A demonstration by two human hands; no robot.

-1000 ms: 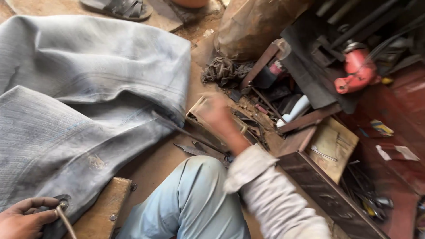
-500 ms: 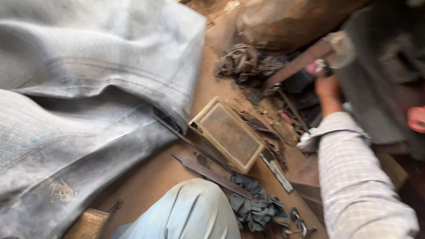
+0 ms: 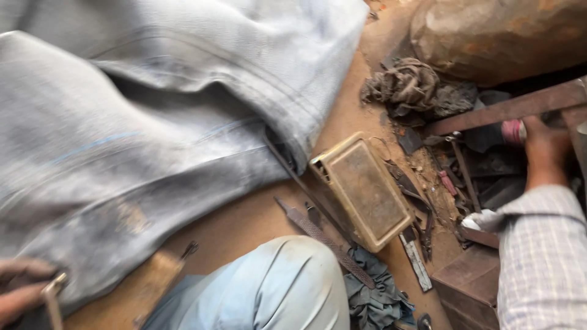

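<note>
Reaching Into the Junk Pile While Holding the Big Sheet

Reaching far out at three o'clock, the right hand closes around something small, pink and white, just under a rusty metal bar. The fingers wrap over it, but most of it is hidden, so I cannot tell what kind of thing it is. The checked sleeve covers the arm behind the hand.

Down at eight o'clock, in the corner, the left hand is clenched around a thin piece of metal at the edge of the big grey sheet. That part is blurry, so the piece could be a hook or a needle. The sheet fills the whole side from nine to twelve o'clock.

In the middle lies a dirty yellow box. A long dark strip lies just beside it at seven o'clock. A knee in light blue trousers is at six o'clock, with a dark rag touching the strip. A tangle of old rope sits at one o'clock, near a big brown rock.

To do this well, I think the right hand should grip firmly and lift slowly, since sharp scraps lie all around it. The left hand should hold tight so the sheet does not slip.
</note>
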